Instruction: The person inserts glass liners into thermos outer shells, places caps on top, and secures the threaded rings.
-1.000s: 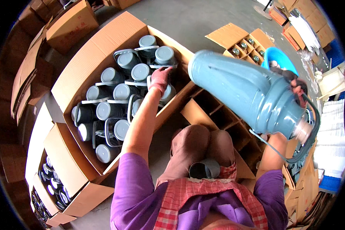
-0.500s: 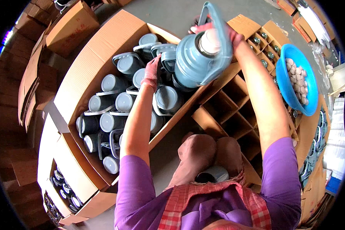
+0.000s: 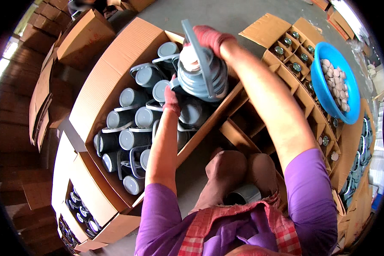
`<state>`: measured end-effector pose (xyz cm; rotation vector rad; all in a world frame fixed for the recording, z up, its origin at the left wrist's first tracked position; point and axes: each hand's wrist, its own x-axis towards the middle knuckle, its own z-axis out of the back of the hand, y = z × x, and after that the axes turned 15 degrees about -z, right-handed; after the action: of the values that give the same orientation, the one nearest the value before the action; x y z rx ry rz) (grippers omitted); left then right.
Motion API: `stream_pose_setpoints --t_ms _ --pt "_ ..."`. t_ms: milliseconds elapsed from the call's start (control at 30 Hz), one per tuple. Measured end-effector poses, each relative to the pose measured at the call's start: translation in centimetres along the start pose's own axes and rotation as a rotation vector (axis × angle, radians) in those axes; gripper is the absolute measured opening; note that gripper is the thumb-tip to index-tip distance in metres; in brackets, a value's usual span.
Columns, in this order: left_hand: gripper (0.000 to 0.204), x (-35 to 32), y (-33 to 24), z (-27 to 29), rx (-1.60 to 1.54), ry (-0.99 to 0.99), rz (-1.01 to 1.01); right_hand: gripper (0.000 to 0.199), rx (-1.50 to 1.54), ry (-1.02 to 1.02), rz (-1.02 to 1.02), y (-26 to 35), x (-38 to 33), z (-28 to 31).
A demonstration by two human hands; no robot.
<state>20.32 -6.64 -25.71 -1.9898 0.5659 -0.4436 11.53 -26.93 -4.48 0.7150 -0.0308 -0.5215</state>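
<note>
Over the far right end of a large carton (image 3: pixel 111 77), a blue-grey thermos jug (image 3: pixel 204 79) is tilted, its whitish mouth and hoop handle facing up. My right hand (image 3: pixel 210 39), in a dark red glove, grips it at the far side of the top; the fingertips are partly hidden. My left hand (image 3: pixel 171 101), also gloved, lies beside the jug with fingers stretched away from me, among several upright blue-grey jugs (image 3: pixel 146 116) in the carton. Whether its fingertips touch the held jug cannot be made out. Another grey cylinder (image 3: pixel 245 194) rests by my knees.
To the right stands a divided carton (image 3: pixel 281 70) with cardboard cells, some holding shiny-topped pieces. A blue basin (image 3: pixel 315 91) of small pale round pieces sits on it. At lower left is a carton (image 3: pixel 91 183) with dark jugs. Folded cardboard (image 3: pixel 42 102) leans at far left.
My right hand has carried the jug left and slightly nearer, down over the carton. My left hand has drawn back a little toward me. The view has shifted slightly.
</note>
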Motion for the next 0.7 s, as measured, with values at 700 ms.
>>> stream_pose_setpoints --t_ms 700 --pt "0.041 -9.1 -9.2 -12.3 1.456 0.664 -0.898 0.026 0.598 -0.205 -0.102 -5.6 -9.3 -3.7"
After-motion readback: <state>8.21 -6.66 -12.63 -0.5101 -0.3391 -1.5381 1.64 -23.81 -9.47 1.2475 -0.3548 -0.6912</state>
